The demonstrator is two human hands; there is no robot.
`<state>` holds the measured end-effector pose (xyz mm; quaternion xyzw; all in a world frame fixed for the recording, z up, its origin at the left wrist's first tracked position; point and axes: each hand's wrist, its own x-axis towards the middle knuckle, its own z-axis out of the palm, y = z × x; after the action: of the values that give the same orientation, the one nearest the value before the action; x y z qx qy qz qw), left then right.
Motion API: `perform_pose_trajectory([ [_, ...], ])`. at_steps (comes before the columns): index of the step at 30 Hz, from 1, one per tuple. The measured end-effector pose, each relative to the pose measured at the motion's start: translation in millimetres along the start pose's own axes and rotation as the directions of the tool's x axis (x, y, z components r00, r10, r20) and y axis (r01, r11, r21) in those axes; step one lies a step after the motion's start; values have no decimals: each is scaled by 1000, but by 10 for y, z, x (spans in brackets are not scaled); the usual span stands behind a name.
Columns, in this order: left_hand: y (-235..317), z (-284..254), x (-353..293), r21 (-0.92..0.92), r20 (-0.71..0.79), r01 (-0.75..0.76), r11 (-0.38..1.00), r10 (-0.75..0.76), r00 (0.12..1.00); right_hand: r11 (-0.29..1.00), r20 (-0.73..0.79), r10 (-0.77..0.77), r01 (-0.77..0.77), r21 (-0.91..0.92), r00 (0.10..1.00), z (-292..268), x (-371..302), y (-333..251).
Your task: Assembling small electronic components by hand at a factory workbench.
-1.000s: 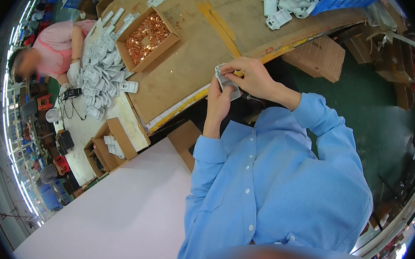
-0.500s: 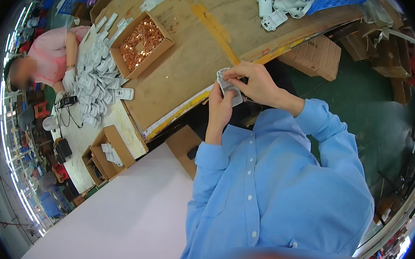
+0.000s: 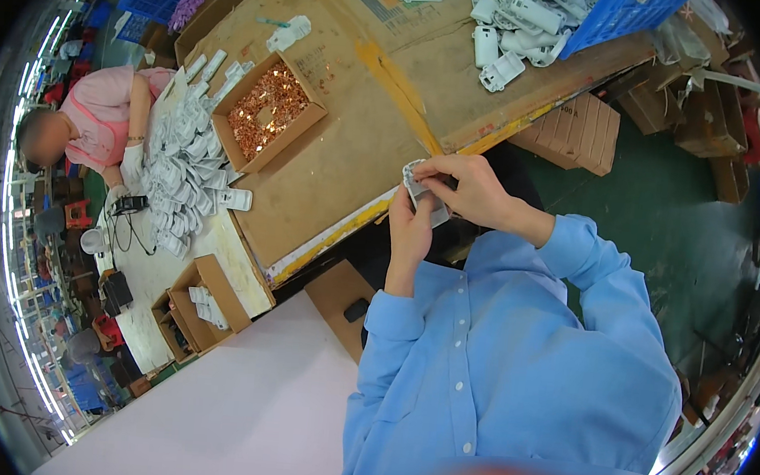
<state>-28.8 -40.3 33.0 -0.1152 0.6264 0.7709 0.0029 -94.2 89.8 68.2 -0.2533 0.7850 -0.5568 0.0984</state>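
Observation:
My left hand (image 3: 410, 233) grips a small white plastic housing (image 3: 439, 214) in front of my chest, near the table's edge. The housing is tilted, and its hollow side seems to face up. My right hand (image 3: 480, 194) has its thumb and fingers pinched together at the upper end of the housing, touching it. Anything small between those fingertips is hidden. Ahead and to the left, a cardboard tray (image 3: 318, 112) holds a heap of small copper-coloured metal pieces (image 3: 268, 108). A pile of white housings (image 3: 185, 164) lies left of the tray.
The cardboard-covered table (image 3: 341, 163) has a yellow-taped edge. More white housings (image 3: 531, 17) lie by a blue crate (image 3: 616, 19) at the far right. A co-worker in pink (image 3: 99, 122) works at the left. Cardboard boxes (image 3: 576, 132) stand below the table on the right.
The whole view has shifted, so the table and hands sit slightly lower in it. Both hands stay at the housing, with the right fingers still pinched at its upper end.

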Motion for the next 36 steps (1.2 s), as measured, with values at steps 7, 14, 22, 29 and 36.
perform_pose_trajectory([
  [7,-111,-22,19,60,-24,-67,996,68,997,972,-53,-178,167,-164,983,40,13,33],
  [14,-86,1,5,61,-49,-44,997,47,998,979,-48,-144,135,-152,988,61,-1,11],
  [22,-36,40,-10,84,-77,-31,996,38,996,978,-39,-167,161,-130,985,68,21,-6],
  [29,-63,11,1,90,-85,-30,995,37,996,988,5,-114,114,-109,993,31,52,-23],
  [36,-46,-8,11,68,-27,18,998,-16,999,957,9,-184,181,-227,983,5,72,-79],
])
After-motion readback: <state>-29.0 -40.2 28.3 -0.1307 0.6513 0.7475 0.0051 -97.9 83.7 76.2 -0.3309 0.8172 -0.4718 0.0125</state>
